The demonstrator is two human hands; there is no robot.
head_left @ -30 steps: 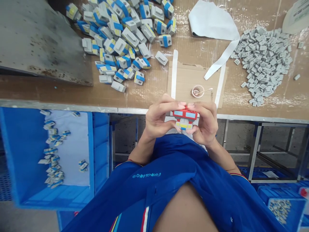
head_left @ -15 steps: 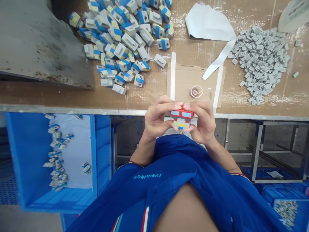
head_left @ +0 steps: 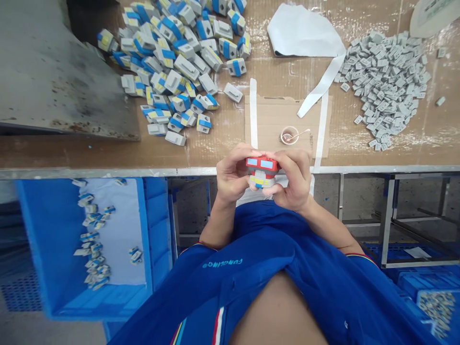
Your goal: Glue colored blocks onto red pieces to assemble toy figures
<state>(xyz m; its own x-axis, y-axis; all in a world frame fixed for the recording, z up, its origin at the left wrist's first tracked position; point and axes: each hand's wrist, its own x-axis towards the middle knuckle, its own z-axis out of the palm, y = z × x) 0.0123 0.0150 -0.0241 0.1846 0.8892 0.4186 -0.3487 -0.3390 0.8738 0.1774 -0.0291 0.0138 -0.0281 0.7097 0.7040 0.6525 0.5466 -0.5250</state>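
Note:
Between my hands, just off the table's front edge, is a small toy robot body [head_left: 262,165]. Its upper block is red with two pale blue windows, and its lower part is grey with yellow and blue patches. My left hand [head_left: 233,175] pinches its left side, fingers on top and thumb below. On the other side my right hand [head_left: 294,179] grips it the same way. Beyond them a small cup [head_left: 289,135] with a cotton swab [head_left: 301,134] across its rim stands on a taped cardboard sheet [head_left: 269,117].
Grey, blue and yellow toy parts [head_left: 187,67] are heaped at the back left, beside a stained metal box [head_left: 68,86]. Small grey pieces [head_left: 388,86] form a pile at right. A white cloth [head_left: 305,33] lies between. Below left is a blue crate [head_left: 53,268] holding similar parts.
The toy body has shifted slightly left and turned a little in my hands. Both hands still grip it. The whole view has also moved slightly.

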